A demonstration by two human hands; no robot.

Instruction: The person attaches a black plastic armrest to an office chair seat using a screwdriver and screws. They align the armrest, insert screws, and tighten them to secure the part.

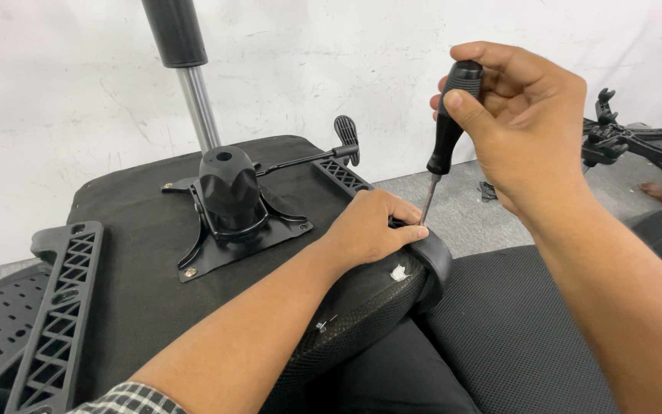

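1. The screwdriver stands nearly upright, tilted slightly so its black handle leans up and to the right while the thin metal shaft runs down and to the left. Its tip meets the black plastic armrest bracket at the near right edge of the upturned chair seat, just beside the left fingertips.
2. The right hand is clenched around the top of the handle, thumb across the front, so the tool's long axis drops straight below the palm toward the bracket.
3. The left hand lies flat, palm down, pressing on the bracket and seat edge; its fingers curl over the rim, touching the plastic right next to the shaft's tip. It is the nearer hand to the contact point.
4. Further left on the seat underside sits the black tilt mechanism with the gas lift cylinder rising from it and a lever reaching right.
5. A second latticed armrest bracket lies at the far left edge.
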